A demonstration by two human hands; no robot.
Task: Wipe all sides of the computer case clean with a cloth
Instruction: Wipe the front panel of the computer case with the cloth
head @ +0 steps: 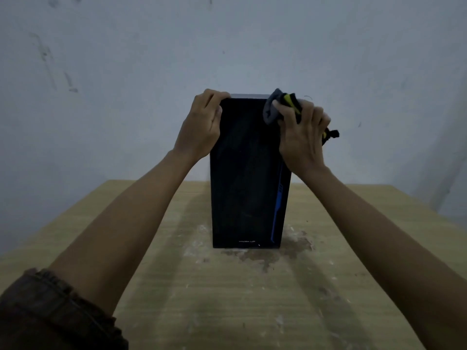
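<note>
1 computer case [246, 173]: upright; table [328, 286] beneath it. Left hand [202, 127]: fingers curled over case's top-left corner, apparently steadying it. Right hand [300, 140]: fingers clamped on bunched cloth [271, 110] at case's top-right corner, positioned for wiping.

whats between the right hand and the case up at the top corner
A bunched grey, black and yellow cloth. The right hand grips it against the top right corner of the computer case. This shows in the head view.

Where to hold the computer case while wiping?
Top left corner, from the left, where the left hand grips. The computer case stands tall and narrow on the table, likely tippy; the right hand holds the cloth at the other corner.
</note>
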